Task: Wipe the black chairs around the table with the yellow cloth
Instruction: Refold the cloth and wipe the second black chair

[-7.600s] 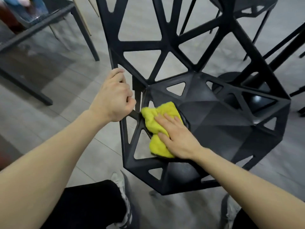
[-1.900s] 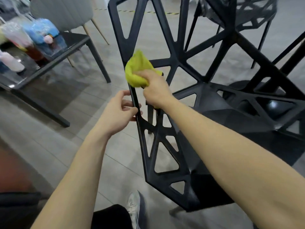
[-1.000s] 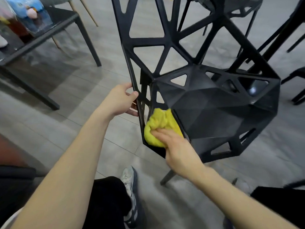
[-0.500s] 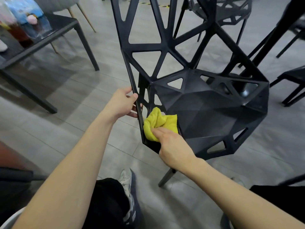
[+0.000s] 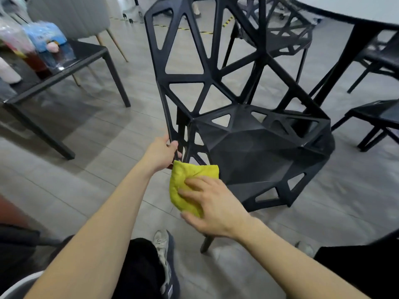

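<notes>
A black chair (image 5: 254, 145) with a triangle-lattice back and faceted seat stands in front of me. My left hand (image 5: 160, 155) grips the left edge of its back frame, low down near the seat. My right hand (image 5: 212, 205) presses the folded yellow cloth (image 5: 185, 184) against the seat's near-left front edge, fingers spread over the cloth. A second black chair (image 5: 287, 37) stands behind it, and another (image 5: 375, 117) at the right. The white round table (image 5: 354, 9) is at the top right.
A low black side table (image 5: 71, 65) holding plastic-wrapped bottles (image 5: 46, 43) stands at the left, with a grey upholstered chair (image 5: 71, 16) behind it. My shoes (image 5: 164, 251) and dark trousers are at the bottom. Grey floor tiles lie between the side table and the chair.
My right hand slid the cloth down from the chair back to the seat's front-left edge. My left hand kept its hold on the back frame. The view has pulled back.
</notes>
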### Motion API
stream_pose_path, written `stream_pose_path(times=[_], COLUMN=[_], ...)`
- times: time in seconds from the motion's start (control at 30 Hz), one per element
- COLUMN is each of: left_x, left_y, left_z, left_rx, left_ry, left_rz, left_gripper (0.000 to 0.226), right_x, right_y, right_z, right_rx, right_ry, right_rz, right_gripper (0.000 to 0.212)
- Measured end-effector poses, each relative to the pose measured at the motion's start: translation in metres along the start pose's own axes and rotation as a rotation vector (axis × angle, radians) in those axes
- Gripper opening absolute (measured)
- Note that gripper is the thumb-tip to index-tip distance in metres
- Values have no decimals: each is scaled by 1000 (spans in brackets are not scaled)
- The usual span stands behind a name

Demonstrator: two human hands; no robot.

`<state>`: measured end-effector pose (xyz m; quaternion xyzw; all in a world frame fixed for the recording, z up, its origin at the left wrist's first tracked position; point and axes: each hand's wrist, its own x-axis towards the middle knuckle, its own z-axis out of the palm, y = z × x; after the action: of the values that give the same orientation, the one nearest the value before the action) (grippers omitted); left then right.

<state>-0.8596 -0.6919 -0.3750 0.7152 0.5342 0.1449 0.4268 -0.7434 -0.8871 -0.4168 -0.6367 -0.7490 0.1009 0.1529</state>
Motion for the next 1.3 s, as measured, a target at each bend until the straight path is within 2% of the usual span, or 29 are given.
stream_pose_path(times=[0.07,0.13,0.23,0.37,0.47,0.53,0.57,0.67,0.73,0.8,0.9,0.93,1.03,1.1,1.13,1.2,1.3], left_x=[-16,-31,-50,-61,-58,-59,-61,-69,-74,-80,-85,-87,-86,-88,-90,-89,-84], left_y=[-10,-18,-26,-29,-30,-31,-31,-34,-36,-38,-35,-34,-35,-35,-34,-36,-46], left_z=[9,18,33,53,57,58,59,62,66,75,84,85,83,86,89,93,87], left_rx=[133,166,50,-134,-288,-361,-367,-394,-441,-517,-653,-679,-729,-755,-754,-732,-703], left_ry=[-58,-98,-101,-105,-59,-67,-75,-43,-9,2,16,17,16,17,27,65,183], left_rz=[-21,-65,-119,-198,-267,-302,-309,-292,-277,-290,-350,-356,-368,-371,-375,-369,-370], left_gripper=[30,37,39,34,29,27,28,32,35,36,34,32,31,29,29,29,32], right_x=[15,19,-1,-65,-92,-83,-70,-30,-14,-21,-60,-71,-82,-72,-64,-44,-25], right_y=[10,7,6,76,144,144,127,38,1,18,97,130,191,172,145,72,9], right_z=[8,29,55,36,12,4,9,46,57,53,29,17,-12,-5,9,41,62], right_rx=[-42,4,-34,-79,-132,-132,-129,-36,65,76,-65,-105,-104,-56,-75,-87,28], right_ry=[74,128,210,184,246,300,330,348,359,351,248,266,389,417,426,400,375], right_rz=[10,48,40,41,309,494,492,291,265,180,59,117,562,659,587,330,204], right_gripper=[54,57,57,59,56,58,56,50,51,49,48,51,65,64,63,55,49])
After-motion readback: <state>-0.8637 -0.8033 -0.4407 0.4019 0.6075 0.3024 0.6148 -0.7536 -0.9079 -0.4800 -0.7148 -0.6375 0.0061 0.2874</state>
